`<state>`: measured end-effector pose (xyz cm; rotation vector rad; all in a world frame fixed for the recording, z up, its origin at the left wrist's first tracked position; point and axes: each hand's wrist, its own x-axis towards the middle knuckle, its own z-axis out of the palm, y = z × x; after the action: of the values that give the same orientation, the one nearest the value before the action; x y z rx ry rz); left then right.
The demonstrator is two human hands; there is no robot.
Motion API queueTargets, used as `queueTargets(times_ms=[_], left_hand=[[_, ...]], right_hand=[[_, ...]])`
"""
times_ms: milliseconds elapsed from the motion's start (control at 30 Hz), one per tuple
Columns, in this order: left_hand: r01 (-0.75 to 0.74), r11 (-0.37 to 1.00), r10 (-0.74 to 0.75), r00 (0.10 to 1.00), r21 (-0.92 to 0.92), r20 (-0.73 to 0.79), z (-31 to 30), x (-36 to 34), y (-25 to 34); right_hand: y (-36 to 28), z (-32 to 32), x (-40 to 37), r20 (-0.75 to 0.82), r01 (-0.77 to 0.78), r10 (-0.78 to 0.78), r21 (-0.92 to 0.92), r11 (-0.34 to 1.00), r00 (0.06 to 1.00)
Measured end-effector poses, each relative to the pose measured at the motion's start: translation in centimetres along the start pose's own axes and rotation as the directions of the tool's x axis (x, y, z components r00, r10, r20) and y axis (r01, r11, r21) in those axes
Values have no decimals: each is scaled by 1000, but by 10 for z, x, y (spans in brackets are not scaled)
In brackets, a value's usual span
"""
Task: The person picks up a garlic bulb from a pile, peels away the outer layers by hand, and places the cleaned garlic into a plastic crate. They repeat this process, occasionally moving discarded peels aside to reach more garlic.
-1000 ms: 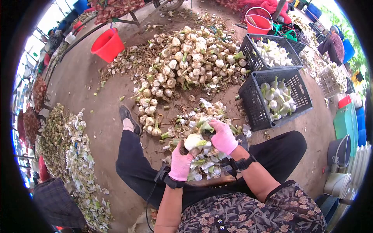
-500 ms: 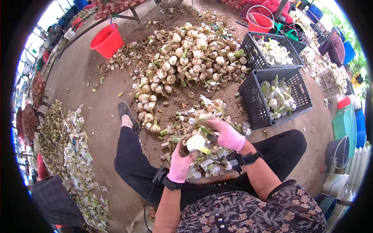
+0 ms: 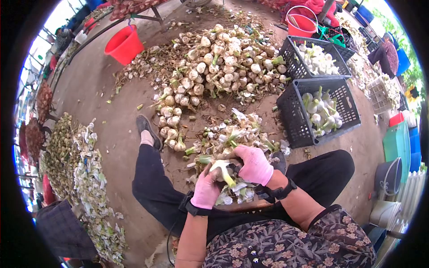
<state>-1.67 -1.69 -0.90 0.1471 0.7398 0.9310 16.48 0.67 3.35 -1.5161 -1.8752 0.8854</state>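
A pale garlic bulb (image 3: pixel 220 167), its cut green stem tilted toward my body, is held in front of my lap. My left hand (image 3: pixel 207 189), in a pink glove, has its fingers wrapped round the bulb's near left side. From the right, my pink-gloved right hand (image 3: pixel 255 166) closes over the bulb's far side, its fingers bent against it. Part of the bulb is hidden by the fingers. Beneath both hands spreads a heap of peeled garlic skins and stem pieces (image 3: pixel 241 192).
A big pile of unpeeled garlic (image 3: pixel 223 67) lies ahead. To its right stand a black crate (image 3: pixel 292 120) of trimmed bulbs and a second black crate (image 3: pixel 286 56) behind it. A red bucket (image 3: pixel 125 47) is at the back left, and husks (image 3: pixel 91 178) line the left floor.
My right hand has come down and toward the left, from above the bulb onto it. The bulb has turned, so its stem points more toward me.
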Motion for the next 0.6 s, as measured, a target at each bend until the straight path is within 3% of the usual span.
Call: queueTargets(times_ms=[167, 267, 333, 400, 433, 467, 500, 533, 567, 600], left_hand=[[98, 991, -119, 961, 94, 249, 21, -12, 4], [123, 974, -155, 974, 188, 165, 9, -9, -2], [119, 980, -150, 968, 160, 200, 16, -16, -1], [-37, 965, -28, 970, 259, 243, 24, -16, 7], [-11, 966, -38, 982, 259, 185, 25, -14, 13], [-69, 941, -2, 978, 332, 209, 22, -7, 14], [-72, 894, 23, 993, 443, 116, 25, -3, 16], [-60, 835, 55, 998, 547, 24, 26, 1, 17], [-58, 835, 53, 998, 547, 24, 24, 6, 16], [-177, 683, 170, 982, 708, 82, 18, 14, 14]], right_hand=[[31, 11, 8, 14, -85, 86, -51, 995, 996], [59, 23, 12, 90, -158, 182, -222, 962, 979], [78, 28, 8, 202, -280, 386, -412, 867, 900], [95, 30, -3, 215, -282, 378, -373, 884, 900], [92, 30, -4, 183, -226, 303, -350, 909, 935], [90, 27, -5, 140, -174, 230, -330, 928, 963], [82, 20, 0, 138, -174, 229, -330, 928, 964], [74, 15, 5, 121, -160, 161, -21, 987, 979], [64, 10, 9, 85, -122, 101, 289, 949, 991], [55, 4, 11, 87, -126, 105, 289, 949, 991]])
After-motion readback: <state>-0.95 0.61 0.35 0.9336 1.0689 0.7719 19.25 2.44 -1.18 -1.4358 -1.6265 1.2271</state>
